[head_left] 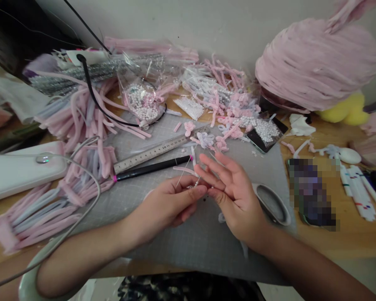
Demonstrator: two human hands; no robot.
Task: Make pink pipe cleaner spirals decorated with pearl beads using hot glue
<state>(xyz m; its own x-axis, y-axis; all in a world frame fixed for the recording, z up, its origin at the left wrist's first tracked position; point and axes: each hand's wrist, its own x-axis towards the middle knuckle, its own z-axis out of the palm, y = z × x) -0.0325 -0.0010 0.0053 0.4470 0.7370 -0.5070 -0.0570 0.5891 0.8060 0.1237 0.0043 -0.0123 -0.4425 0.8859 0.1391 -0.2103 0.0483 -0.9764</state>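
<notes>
Over the grey cutting mat (188, 255), my left hand (172, 202) pinches a thin thread strung with small white beads (196, 182) between thumb and forefinger. Close against it, my right hand (235, 196) pinches at the same beaded thread, its other fingers raised and spread. Loose thread ends rise above the fingertips; the exact grip of the right hand is partly hidden. Just beyond the hands lie a white-and-pink fuzzy flower (205, 140), a black pen (153, 168) and a steel ruler (156, 150).
Bundles of pink and grey fuzzy stems (90, 113) crowd the left, near a white case (25, 169). Bags of white beads (144, 102) stand at the back. Scissors (277, 205), a phone (311, 192) and markers (360, 192) lie right. A big pink fuzzy bundle (316, 62) looms behind.
</notes>
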